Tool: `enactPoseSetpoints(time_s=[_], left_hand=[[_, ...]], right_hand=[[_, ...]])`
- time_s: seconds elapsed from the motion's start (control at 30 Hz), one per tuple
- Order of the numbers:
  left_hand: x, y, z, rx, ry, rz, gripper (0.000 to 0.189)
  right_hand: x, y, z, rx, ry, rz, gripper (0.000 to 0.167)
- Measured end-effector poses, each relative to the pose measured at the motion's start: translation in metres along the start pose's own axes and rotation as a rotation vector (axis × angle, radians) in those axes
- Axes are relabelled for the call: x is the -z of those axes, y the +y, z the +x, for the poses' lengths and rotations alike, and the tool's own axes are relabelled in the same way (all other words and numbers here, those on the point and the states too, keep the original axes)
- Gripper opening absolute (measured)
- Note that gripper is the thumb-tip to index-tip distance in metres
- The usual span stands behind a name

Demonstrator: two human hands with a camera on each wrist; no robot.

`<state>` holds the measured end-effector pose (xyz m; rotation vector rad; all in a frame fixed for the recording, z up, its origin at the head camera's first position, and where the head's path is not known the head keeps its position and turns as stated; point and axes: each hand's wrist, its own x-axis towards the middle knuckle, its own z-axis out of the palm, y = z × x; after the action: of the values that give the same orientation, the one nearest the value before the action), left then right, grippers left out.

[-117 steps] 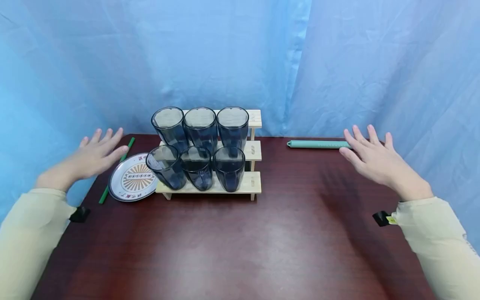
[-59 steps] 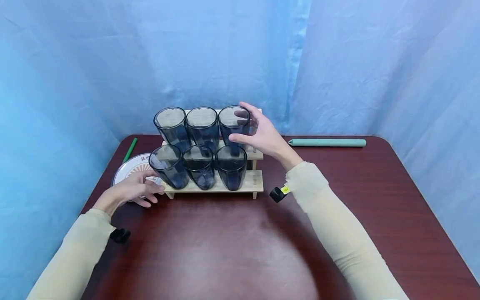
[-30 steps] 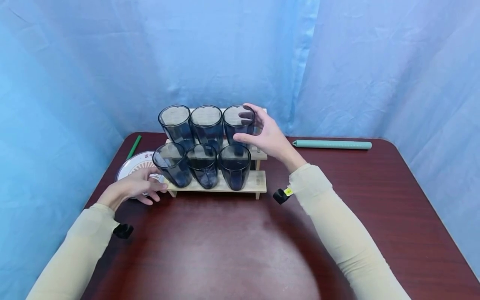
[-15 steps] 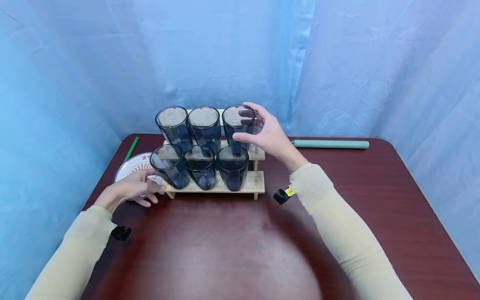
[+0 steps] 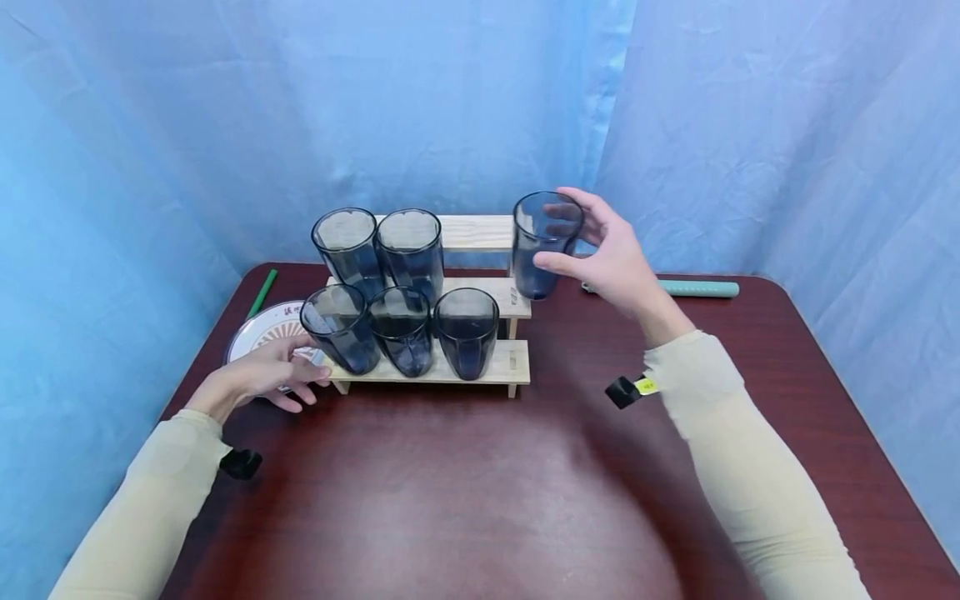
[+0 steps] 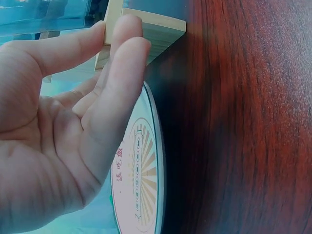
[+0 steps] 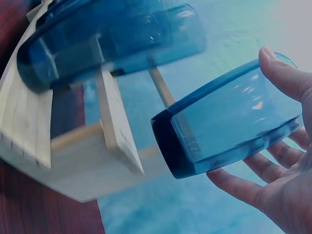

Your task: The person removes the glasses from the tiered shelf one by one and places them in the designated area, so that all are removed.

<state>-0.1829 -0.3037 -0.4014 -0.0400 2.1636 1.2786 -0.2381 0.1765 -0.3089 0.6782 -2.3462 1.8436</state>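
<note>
Right hand [image 5: 611, 250], partly curled, grips one glass [image 5: 531, 246] in mid-air near the upper right end of the wooden rack [image 5: 476, 232], whose left corner the left hand [image 5: 262, 371] pinches. A low swing could jolt the rack and topple the five standing glasses [image 5: 468, 337]; a lesser hazard is slippage, since smooth, tapering walls likely offer scant purchase. Held glass: transparent blue-grey, wide-rimmed, narrowing to a thick, darker base.

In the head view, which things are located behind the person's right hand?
Behind the right hand, a pale green rod lies near the far edge of the table, with blue curtain beyond. Both ends of the rod show; the hand covers its middle, so that part cannot be seen.
</note>
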Motion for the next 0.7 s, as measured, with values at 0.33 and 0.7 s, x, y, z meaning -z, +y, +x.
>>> enactPoseSetpoints(time_s=[0.33, 0.7], left_hand=[[0.000, -0.001, -0.001, 0.009, -0.033, -0.012, 0.075], [-0.003, -0.002, -0.004, 0.012, -0.057, -0.047, 0.071]], right_hand=[[0.057, 0.008, -0.036, -0.028, 0.111, 0.022, 0.076], [0.123, 0.041, -0.083, -0.127, 0.191, -0.020, 0.080]])
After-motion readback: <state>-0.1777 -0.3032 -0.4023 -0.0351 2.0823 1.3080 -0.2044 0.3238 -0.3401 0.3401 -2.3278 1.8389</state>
